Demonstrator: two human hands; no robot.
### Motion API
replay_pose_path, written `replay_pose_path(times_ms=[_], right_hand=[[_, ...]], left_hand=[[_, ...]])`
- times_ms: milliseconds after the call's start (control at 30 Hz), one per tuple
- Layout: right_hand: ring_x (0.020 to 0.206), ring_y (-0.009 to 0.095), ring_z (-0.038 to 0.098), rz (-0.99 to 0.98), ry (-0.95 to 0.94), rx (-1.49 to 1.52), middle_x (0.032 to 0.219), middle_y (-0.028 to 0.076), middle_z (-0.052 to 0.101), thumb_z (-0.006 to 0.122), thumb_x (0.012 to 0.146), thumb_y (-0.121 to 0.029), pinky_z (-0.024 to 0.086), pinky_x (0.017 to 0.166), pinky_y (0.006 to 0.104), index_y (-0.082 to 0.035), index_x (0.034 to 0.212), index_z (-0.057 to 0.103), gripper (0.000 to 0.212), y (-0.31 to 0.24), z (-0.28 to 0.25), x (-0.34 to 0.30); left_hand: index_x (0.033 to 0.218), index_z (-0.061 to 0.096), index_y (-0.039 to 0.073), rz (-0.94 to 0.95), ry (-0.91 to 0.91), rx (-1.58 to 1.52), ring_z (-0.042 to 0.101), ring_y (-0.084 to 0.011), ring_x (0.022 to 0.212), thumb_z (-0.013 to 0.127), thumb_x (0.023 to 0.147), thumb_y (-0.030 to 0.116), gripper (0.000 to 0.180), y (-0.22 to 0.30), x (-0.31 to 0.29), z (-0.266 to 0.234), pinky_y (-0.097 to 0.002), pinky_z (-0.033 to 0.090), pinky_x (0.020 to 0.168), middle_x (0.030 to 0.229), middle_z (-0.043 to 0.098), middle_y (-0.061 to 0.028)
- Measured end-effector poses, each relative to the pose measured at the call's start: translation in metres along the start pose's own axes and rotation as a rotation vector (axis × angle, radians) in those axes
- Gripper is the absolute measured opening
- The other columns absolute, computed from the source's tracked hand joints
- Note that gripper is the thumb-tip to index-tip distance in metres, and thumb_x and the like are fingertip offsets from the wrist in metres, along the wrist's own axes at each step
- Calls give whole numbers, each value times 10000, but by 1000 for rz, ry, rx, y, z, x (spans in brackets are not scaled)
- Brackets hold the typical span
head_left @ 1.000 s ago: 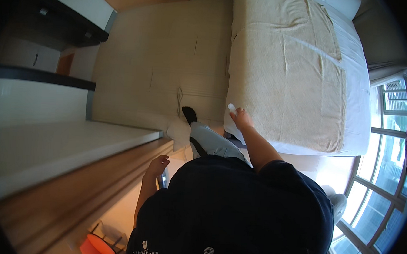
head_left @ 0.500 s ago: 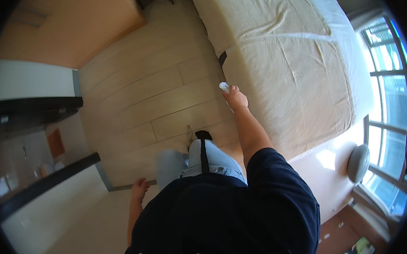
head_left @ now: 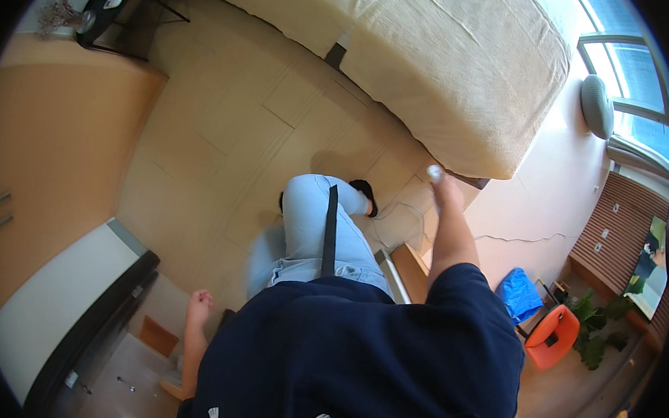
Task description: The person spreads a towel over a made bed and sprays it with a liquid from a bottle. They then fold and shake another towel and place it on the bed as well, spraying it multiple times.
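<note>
My right hand [head_left: 447, 191] is stretched forward, its fingers wrapped round a small white object with a rounded end [head_left: 434, 171]. What kind of object it is cannot be made out. It is close to the near corner of a bed with a cream blanket [head_left: 457, 78]. At my left side hangs my left hand [head_left: 200, 302], loosely curled, with nothing visible in it.
A small black table [head_left: 117, 0] with a clock and dried flowers stands far left, beyond a tan cabinet [head_left: 63, 139]. A thin cable [head_left: 528, 238] lies on the floor at right, towards a blue bag [head_left: 519, 295] and an orange chair [head_left: 552, 337].
My view has turned right and I have stepped along the bed to its near corner. The white object stays in my right hand. The chair and bag have come into view.
</note>
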State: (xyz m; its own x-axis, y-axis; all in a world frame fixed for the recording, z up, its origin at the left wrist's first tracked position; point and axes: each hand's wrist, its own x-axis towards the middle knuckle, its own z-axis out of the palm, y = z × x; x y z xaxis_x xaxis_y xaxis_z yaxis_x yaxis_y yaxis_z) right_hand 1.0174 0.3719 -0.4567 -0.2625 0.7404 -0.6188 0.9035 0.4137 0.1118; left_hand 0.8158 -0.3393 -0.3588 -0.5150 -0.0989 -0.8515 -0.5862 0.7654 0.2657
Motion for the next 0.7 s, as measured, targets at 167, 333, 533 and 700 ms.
replay_pose_path(times_ms=[167, 333, 533, 700], right_hand=[[976, 317, 541, 0, 400, 361, 1121, 112, 512, 528, 812, -434, 451, 783, 425, -100, 1106, 474, 448, -73, -82, -7], [986, 297, 545, -463, 620, 375, 1174, 79, 493, 508, 824, -422, 463, 788, 404, -109, 1163, 443, 466, -246, -155, 22], [881, 288, 582, -603, 351, 343, 1047, 92, 546, 507, 816, -445, 479, 739, 392, -87, 1079, 493, 445, -434, -209, 61], [909, 293, 572, -821, 443, 485, 1152, 103, 504, 524, 810, -436, 488, 730, 378, -70, 1205, 416, 549, -540, -265, 70]], left_hand=[[1035, 526, 15, 204, 45, 75, 570, -138, 705, 499, 858, 100, 197, 129, 48, -62, -266, 475, 648, 867, 588, -73], [1021, 539, 9, 503, -38, 158, 584, -142, 708, 504, 853, 95, 191, 248, 111, -65, -263, 475, 662, 831, 595, -72], [1010, 557, 16, 569, -111, 216, 595, -142, 736, 526, 843, 99, 189, 390, 115, -80, -267, 480, 682, 839, 607, -80], [1011, 550, 5, 503, -58, 188, 596, -146, 746, 520, 848, 108, 195, 440, 146, -119, -271, 479, 682, 836, 608, -88]])
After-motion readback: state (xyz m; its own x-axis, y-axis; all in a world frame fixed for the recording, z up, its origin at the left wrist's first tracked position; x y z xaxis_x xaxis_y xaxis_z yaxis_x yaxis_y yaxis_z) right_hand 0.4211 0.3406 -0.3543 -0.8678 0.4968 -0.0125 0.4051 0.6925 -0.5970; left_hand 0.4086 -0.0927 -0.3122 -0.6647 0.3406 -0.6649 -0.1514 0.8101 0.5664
